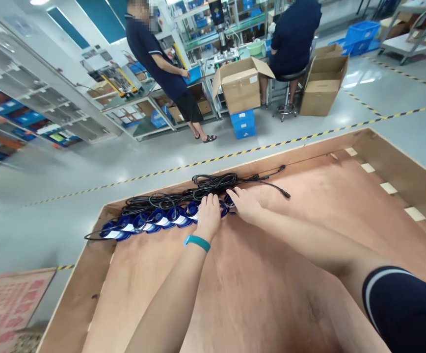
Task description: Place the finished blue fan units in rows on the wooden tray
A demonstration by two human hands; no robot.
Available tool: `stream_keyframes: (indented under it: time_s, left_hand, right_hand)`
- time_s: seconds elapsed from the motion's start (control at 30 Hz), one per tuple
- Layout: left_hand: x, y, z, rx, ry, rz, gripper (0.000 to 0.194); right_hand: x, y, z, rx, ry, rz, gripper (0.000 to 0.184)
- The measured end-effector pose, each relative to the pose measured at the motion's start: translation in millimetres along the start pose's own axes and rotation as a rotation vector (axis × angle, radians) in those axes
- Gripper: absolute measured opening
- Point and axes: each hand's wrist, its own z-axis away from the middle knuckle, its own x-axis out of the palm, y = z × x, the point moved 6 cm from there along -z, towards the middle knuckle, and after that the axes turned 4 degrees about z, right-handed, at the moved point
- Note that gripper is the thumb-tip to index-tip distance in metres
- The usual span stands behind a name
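**Me:** Pressing both hands down on the near end of a row of blue puck lights [150, 220] in a plywood crate [400, 166]. My left hand [208, 212] lies flat on top of the last pucks, fingers spread and not curled round anything. My right hand [248, 202] is just beside it, palm down; I can't tell if its fingertips pinch anything underneath.

**Other:** What's the worry?

**Me:** Probably the black cables [213, 184] bunched just beyond my knuckles. If a finger snags a loop, I reckon the pucks get dragged out of line. One connector lead [284, 193] trails loose past my right hand, easy to catch.

**Other:** Which way does the row run?

**Me:** Long axis goes from my hands off to my left, hugging the crate's far wall, pucks overlapping like shingles and leaning toward the left corner.
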Motion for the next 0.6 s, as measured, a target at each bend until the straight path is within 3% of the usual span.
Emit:
stream_keyframes:
  time_s: [0.17, 0.3, 0.4, 0.5, 0.6]
  left_hand:
    - [6.3, -15, -2, 0.134, -0.016, 0.086, 0.048]
    - [7.0, -17, -1, 0.1, -0.02, 0.086, 0.051]
    - [4.3, -10, 0, 0.064, -0.022, 0.091, 0.06]
    - [-3.3, 1, 5, 0.055, 0.042, 0.117, 0.071]
    - [-12.6, 13, 21, 0.097, 0.152, 0.198, 0.068]
  right_hand:
    - [18, 1, -13, -0.036, 0.026, -0.242, 0.079]
    - [23, 4, -24, 0.055, 0.001, -0.36, 0.105]
    - [16, 8, -4, 0.158, 0.062, -0.366, 0.119]
    - [2, 21, 77, 0.268, 0.208, -0.279, 0.1]
    - [-18, 41, 221, 0.388, 0.316, -0.213, 0.057]
